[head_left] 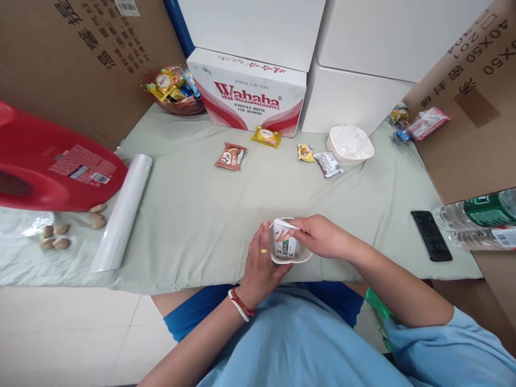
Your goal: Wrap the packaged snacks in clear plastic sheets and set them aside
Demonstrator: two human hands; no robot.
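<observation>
At the table's front edge, my left hand (264, 255) is wrapped round the side of a small white bowl (303, 255). A white snack packet (284, 243) with orange and green print stands tilted inside this bowl. My right hand (318, 235) pinches the packet's top edge between thumb and fingers, above the bowl's right rim. Farther back lie a brown snack packet (231, 156), a yellow one (266, 136), a small yellow one (305, 152) and a silver one (328, 164).
Behind stand a Wahaha carton (250, 97) and a basket of snacks (185, 106). A second white bowl (350, 153) holds clear plastic. On the left are a red jug (56, 161), a white roll (123, 212) and several nuts (62, 229). A phone (431, 235) and bottles (479, 212) lie right.
</observation>
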